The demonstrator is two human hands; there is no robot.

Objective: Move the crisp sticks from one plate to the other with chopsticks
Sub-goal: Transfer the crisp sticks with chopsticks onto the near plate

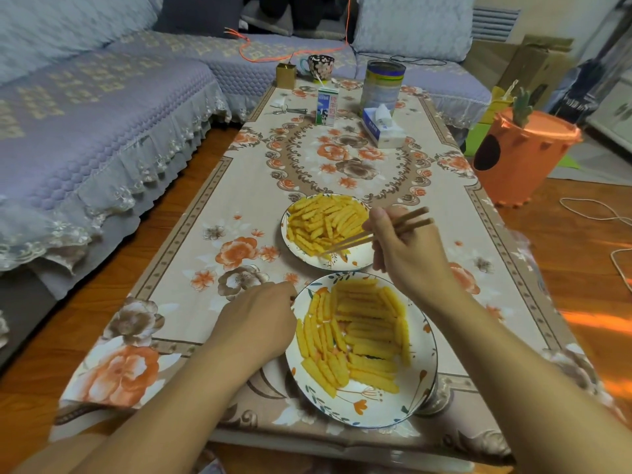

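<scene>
Faintly legible, milk carton [326, 107] Chinese characters, right hand [403, 249] gripping chopsticks [372, 234]

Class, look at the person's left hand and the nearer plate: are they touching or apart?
Touching. The head view shows the left hand resting against the near plate, its fingertips meeting the plate's left rim with no tablecloth visible between them.

Soft, even indoor light fills the room, moderately bright, with a warm cast. Orange streaks of glare lie on the wooden floor [595, 319] at the right. Faint, diffuse shadows sit under the near plate [424, 401]. The wide lens bends the bench [239, 206] edges and stretches the forearms at the lower corners. Fine detail looks smeared, and the far sofa [102, 114] is slightly soft.
</scene>
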